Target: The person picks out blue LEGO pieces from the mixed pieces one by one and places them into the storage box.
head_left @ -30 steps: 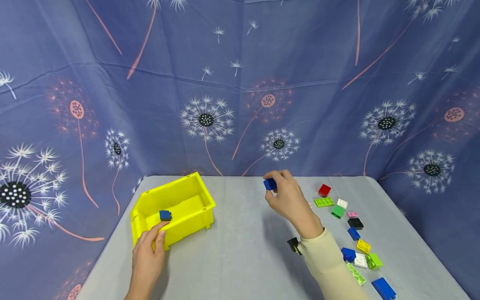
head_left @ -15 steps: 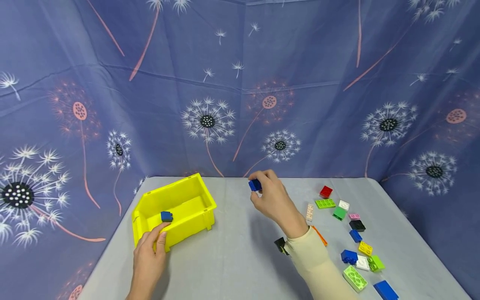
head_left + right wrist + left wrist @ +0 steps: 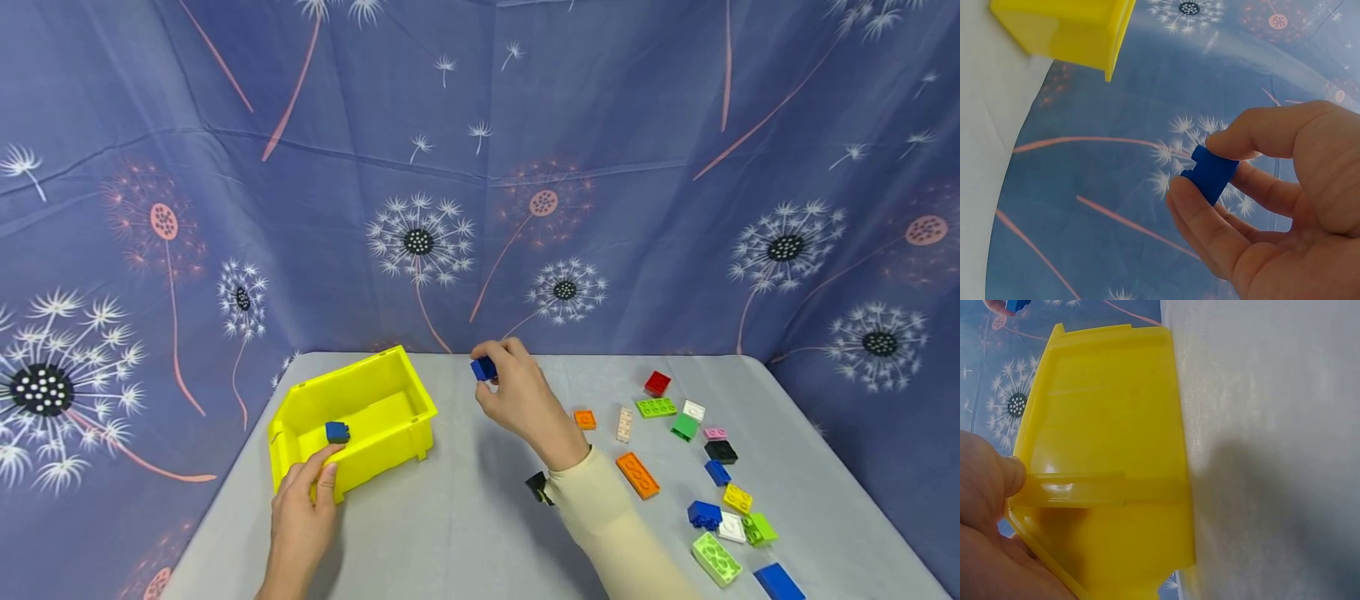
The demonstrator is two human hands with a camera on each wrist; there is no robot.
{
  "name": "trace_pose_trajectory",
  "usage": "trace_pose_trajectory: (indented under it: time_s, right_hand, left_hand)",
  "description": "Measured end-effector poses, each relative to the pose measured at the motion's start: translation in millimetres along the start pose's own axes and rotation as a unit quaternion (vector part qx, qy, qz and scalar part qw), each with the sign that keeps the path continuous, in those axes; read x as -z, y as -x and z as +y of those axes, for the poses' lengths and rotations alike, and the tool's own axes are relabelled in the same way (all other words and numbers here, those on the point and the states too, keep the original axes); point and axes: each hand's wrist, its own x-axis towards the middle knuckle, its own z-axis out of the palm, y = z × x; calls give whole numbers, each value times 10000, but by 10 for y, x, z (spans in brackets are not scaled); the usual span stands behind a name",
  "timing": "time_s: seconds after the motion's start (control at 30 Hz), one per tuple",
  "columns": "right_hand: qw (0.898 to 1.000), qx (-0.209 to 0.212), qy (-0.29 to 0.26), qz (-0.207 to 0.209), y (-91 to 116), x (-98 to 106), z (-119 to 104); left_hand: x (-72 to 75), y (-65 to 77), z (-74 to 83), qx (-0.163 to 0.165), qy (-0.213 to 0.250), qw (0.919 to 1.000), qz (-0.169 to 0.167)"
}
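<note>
My right hand (image 3: 521, 400) pinches a small blue building brick (image 3: 1213, 174) between thumb and fingers, held up above the table to the right of the yellow bin. In the right wrist view the brick's studs point left. My left hand (image 3: 303, 508) grips the near wall of the yellow bin (image 3: 386, 450), thumb on the outside and fingers over the rim. Inside the bin lies another blue brick (image 3: 337, 432), close to the left fingertips. The left wrist view shows the bin's outer wall (image 3: 1104, 412) with the thumb (image 3: 1015, 478) against its edge.
Loose bricks lie scattered on the right of the grey table (image 3: 450, 533), among them an orange one (image 3: 637, 476), a red one (image 3: 657, 383), a black one (image 3: 721, 452) and a light green one (image 3: 716, 559). A patterned blue cloth (image 3: 480, 167) hangs behind.
My right hand has carried the blue brick left towards the yellow bin, uncovering the orange bricks and a pale one. The left hand keeps its hold on the bin.
</note>
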Motion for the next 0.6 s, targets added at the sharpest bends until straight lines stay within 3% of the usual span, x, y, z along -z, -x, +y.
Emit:
trace_pose_trajectory:
  time_s: [0.6]
  right_hand:
    - [9979, 535, -358, -64, -137, -175, -361]
  left_hand:
    - [-14, -6, -30, -163, -41, 9996, 222]
